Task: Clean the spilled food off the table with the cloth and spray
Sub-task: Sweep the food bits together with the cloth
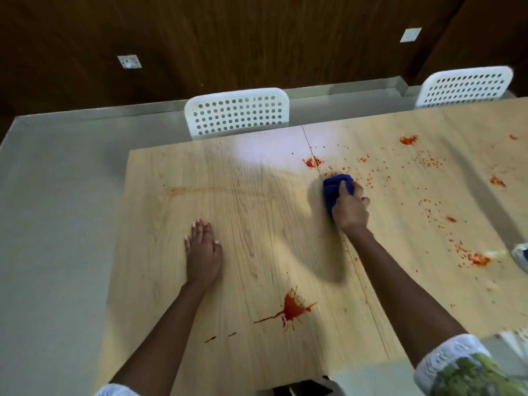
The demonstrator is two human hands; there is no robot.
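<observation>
Wiping now: right hand [351,208] grips blue cloth [335,190] on table [200,172]
Left hand [203,250]: flat, fingers straight, bracing
Next imo: push into red splat [313,162]

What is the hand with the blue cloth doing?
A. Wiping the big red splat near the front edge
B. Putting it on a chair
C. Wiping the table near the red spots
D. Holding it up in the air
C: the right hand grips the cloth against the table, beside the red spots near the far edge.
</observation>
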